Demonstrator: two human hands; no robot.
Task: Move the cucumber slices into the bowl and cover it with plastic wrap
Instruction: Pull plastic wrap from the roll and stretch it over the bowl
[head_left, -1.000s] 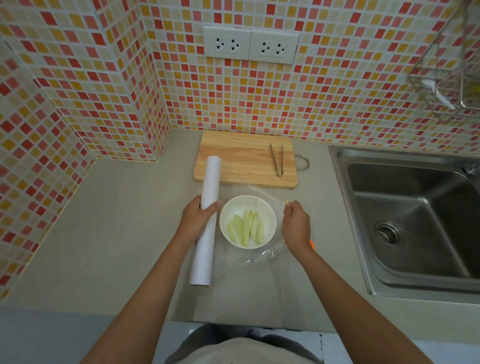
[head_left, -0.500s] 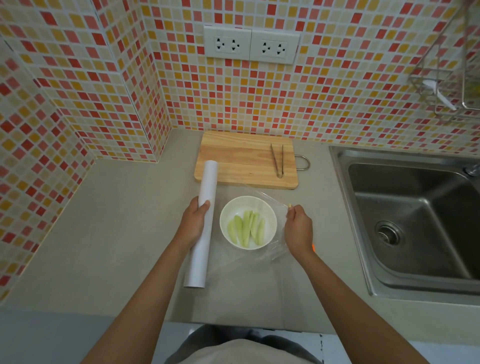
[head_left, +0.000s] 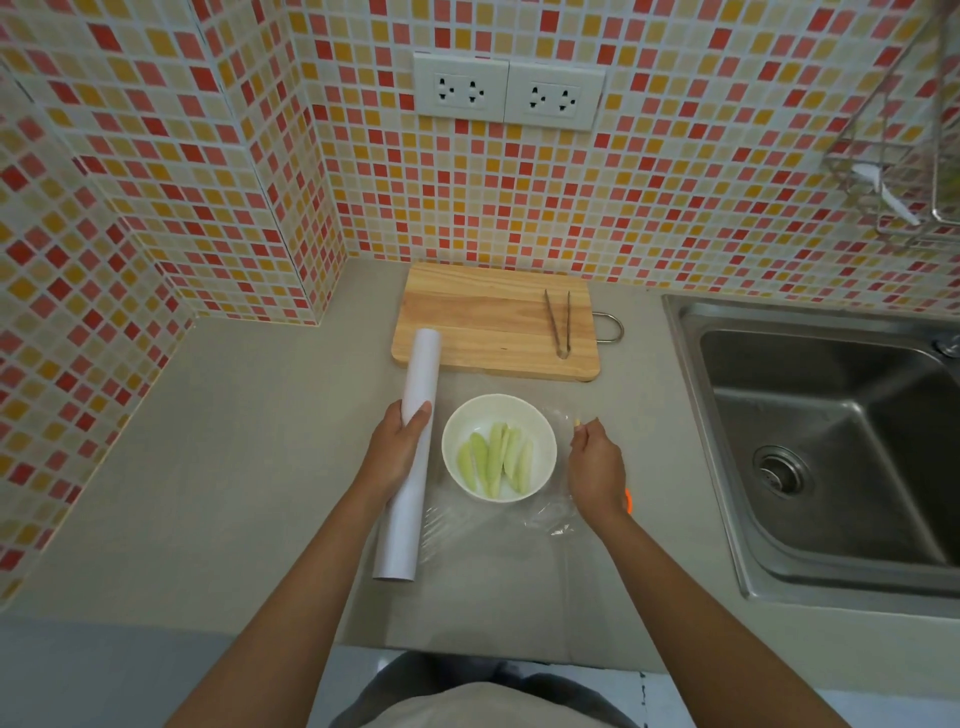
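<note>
A white bowl stands on the grey counter with several pale green cucumber slices lying in it. Left of the bowl my left hand grips a long white roll of plastic wrap. A clear sheet of plastic wrap stretches from the roll across the bowl to the right. There my right hand pinches the sheet's far corner at the bowl's right side. The film's edges are hard to make out.
A wooden cutting board lies behind the bowl with metal tongs on its right part. A steel sink takes up the right side. Tiled walls close the back and left. A small orange object peeks out under my right wrist.
My left hand has slid the roll leftward and a little toward me. The film has come lower over the bowl, and my right hand has shifted slightly right.
</note>
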